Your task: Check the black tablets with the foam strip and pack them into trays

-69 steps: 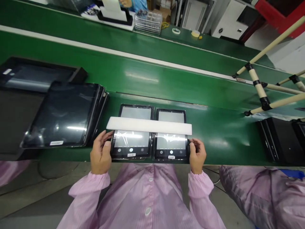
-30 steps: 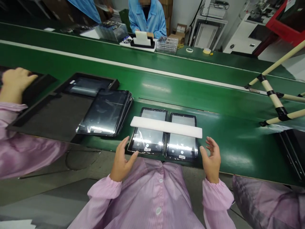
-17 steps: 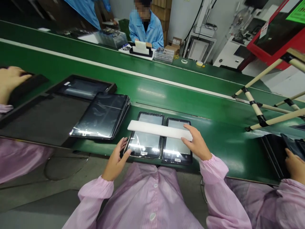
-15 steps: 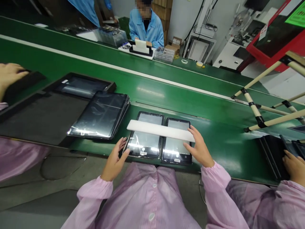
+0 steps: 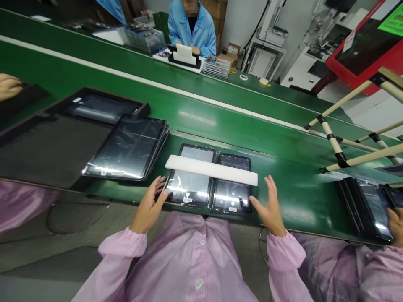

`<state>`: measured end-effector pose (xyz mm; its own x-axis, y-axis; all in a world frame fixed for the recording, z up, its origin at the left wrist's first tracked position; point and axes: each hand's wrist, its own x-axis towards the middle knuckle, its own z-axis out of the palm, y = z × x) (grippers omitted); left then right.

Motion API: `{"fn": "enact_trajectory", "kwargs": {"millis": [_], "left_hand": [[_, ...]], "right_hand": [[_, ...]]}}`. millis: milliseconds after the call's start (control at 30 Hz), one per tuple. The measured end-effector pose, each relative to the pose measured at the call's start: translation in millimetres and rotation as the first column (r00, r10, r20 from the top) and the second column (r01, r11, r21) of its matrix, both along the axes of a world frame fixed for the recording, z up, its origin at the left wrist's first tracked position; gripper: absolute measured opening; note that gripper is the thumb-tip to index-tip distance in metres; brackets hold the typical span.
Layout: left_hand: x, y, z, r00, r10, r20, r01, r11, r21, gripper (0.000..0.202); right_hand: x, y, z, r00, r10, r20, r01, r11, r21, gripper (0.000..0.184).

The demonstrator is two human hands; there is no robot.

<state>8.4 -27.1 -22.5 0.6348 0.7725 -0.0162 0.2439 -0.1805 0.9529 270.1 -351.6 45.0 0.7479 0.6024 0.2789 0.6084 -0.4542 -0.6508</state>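
So my left hand (image 5: 148, 205) is open with the fingers loosely curved and the thumb apart, right at the left edge of the lit tablet (image 5: 189, 189); honestly can't tell if I'm touching it or just beside it. My right hand (image 5: 270, 209) is wide open, nothing in it, thumb tip up against or just off the right edge of the dimmer tablet (image 5: 232, 193). Both tablets lie flat side by side between my hands, long axes pointing away from me, left one nearer my left hand, right one nearer my right. One white foam bar (image 5: 210, 168) lies across the pair, long axis left to right: its left end is just past my left fingertips, its right end just left of my right fingers, so neither hand's clearly closer. All that's on the green tabletop (image 5: 296, 188). Further left there's one pile of film-wrapped tablets (image 5: 126, 147) (too tightly layered to count), then a black tray (image 5: 53, 149) with one tablet visible at its far end. Off right, one more dark stack (image 5: 349, 205) with one co-worker's hand (image 5: 396, 224) beside it. Across from me: one person in blue (image 5: 204, 31), plus two tape rolls.
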Motion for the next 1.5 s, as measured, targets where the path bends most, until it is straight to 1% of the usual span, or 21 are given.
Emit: {"fn": "enact_trajectory", "kwargs": {"millis": [67, 167, 267, 300, 367, 433, 533, 667, 733, 800, 900, 967, 1033, 1067, 1133, 1200, 1233, 1300, 1367, 1433, 1500], "left_hand": [[1.2, 1.2, -1.3, 1.000, -0.002, -0.002, 0.002, 1.000, 0.010, 0.079], [3.7, 4.1, -5.3, 1.000, -0.003, -0.013, 0.003, 1.000, 0.022, 0.078], [5.0, 5.2, -6.2, 1.000, -0.005, -0.014, 0.005, 0.999, 0.041, 0.076], [4.6, 4.0, -4.6, 1.000, 0.004, -0.009, -0.003, 0.998, 0.070, 0.073], [2.4, -1.6, 1.1, 1.000, 0.022, 0.010, -0.023, 0.983, 0.183, 0.063], [-0.4, -11.4, 9.1, 1.000, 0.000, 0.031, -0.010, 0.945, 0.328, 0.054], [-2.3, -28.7, 20.2, 0.993, -0.120, 0.012, 0.097, 0.859, 0.502, 0.044], [3.2, -44.9, 28.4, 0.965, -0.258, -0.051, 0.231, 0.741, 0.631, 0.040], [8.3, -50.1, 30.5, 0.949, -0.305, -0.085, 0.283, 0.698, 0.657, 0.040], [13.5, -54.9, 31.7, 0.928, -0.352, -0.119, 0.337, 0.659, 0.673, 0.041], [18.9, -62.1, 31.6, 0.900, -0.410, -0.147, 0.393, 0.617, 0.682, 0.044], [20.3, -64.5, 30.3, 0.893, -0.426, -0.145, 0.402, 0.612, 0.680, 0.045], [20.4, -62.0, 28.5, 0.899, -0.418, -0.131, 0.390, 0.626, 0.676, 0.044], [20.3, -58.5, 27.9, 0.908, -0.403, -0.118, 0.371, 0.639, 0.674, 0.044], [20.3, -47.2, 27.7, 0.940, -0.334, -0.078, 0.299, 0.689, 0.660, 0.042], [21.0, -33.1, 29.6, 0.974, -0.223, -0.045, 0.202, 0.757, 0.622, 0.040], [21.5, -26.7, 31.2, 0.984, -0.173, -0.038, 0.161, 0.785, 0.598, 0.039], [22.1, -18.2, 34.8, 0.992, -0.124, -0.035, 0.121, 0.815, 0.566, 0.038], [21.5, -17.6, 37.0, 0.983, -0.179, -0.031, 0.164, 0.800, 0.577, 0.037], [19.3, -23.7, 36.5, 0.959, -0.279, -0.044, 0.246, 0.748, 0.616, 0.038], [15.7, -32.4, 33.2, 0.933, -0.351, -0.082, 0.317, 0.690, 0.650, 0.040]], "right_hand": [[6.1, 8.8, 9.5, 0.998, 0.004, 0.062, -0.007, 0.999, 0.042, 0.068], [17.4, 33.0, 16.2, 0.984, 0.105, 0.145, -0.109, 0.994, 0.022, 0.058], [28.9, 65.6, 15.5, 0.946, 0.267, 0.183, -0.258, 0.963, -0.071, 0.053], [32.4, 76.2, 14.7, 0.930, 0.317, 0.186, -0.300, 0.947, -0.115, 0.053], [38.2, 94.4, 12.7, 0.897, 0.401, 0.186, -0.364, 0.909, -0.203, 0.055], [42.4, 107.3, 10.3, 0.866, 0.461, 0.193, -0.406, 0.875, -0.264, 0.058], [45.3, 117.6, 5.9, 0.836, 0.501, 0.223, -0.431, 0.852, -0.296, 0.058], [43.4, 120.1, 5.8, 0.807, 0.530, 0.259, -0.464, 0.842, -0.275, 0.050], [41.3, 115.7, 12.2, 0.813, 0.504, 0.293, -0.457, 0.863, -0.215, 0.046], [39.1, 106.1, 22.0, 0.855, 0.415, 0.311, -0.398, 0.910, -0.119, 0.045], [36.3, 82.1, 35.0, 0.952, 0.202, 0.232, -0.220, 0.974, 0.054, 0.045], [35.0, 61.5, 37.0, 0.991, 0.057, 0.120, -0.078, 0.982, 0.171, 0.047], [33.8, 40.0, 32.4, 0.997, -0.063, -0.034, 0.071, 0.951, 0.301, 0.052], [32.8, 29.8, 28.4, 0.987, -0.107, -0.123, 0.146, 0.918, 0.370, 0.054], [29.2, 11.7, 19.0, 0.941, -0.160, -0.299, 0.296, 0.817, 0.495, 0.052], [22.7, -1.7, 10.2, 0.869, -0.174, -0.464, 0.432, 0.723, 0.539, 0.048], [18.3, -6.4, 6.6, 0.824, -0.176, -0.539, 0.490, 0.698, 0.522, 0.048], [8.0, -12.1, 0.8, 0.732, -0.173, -0.659, 0.566, 0.693, 0.446, 0.051], [-2.3, -14.4, -3.1, 0.676, -0.148, -0.722, 0.583, 0.706, 0.401, 0.054], [-11.4, -15.7, -5.3, 0.655, -0.106, -0.749, 0.580, 0.705, 0.408, 0.056], [-18.6, -18.0, -6.0, 0.639, -0.084, -0.765, 0.580, 0.705, 0.407, 0.058]]}}
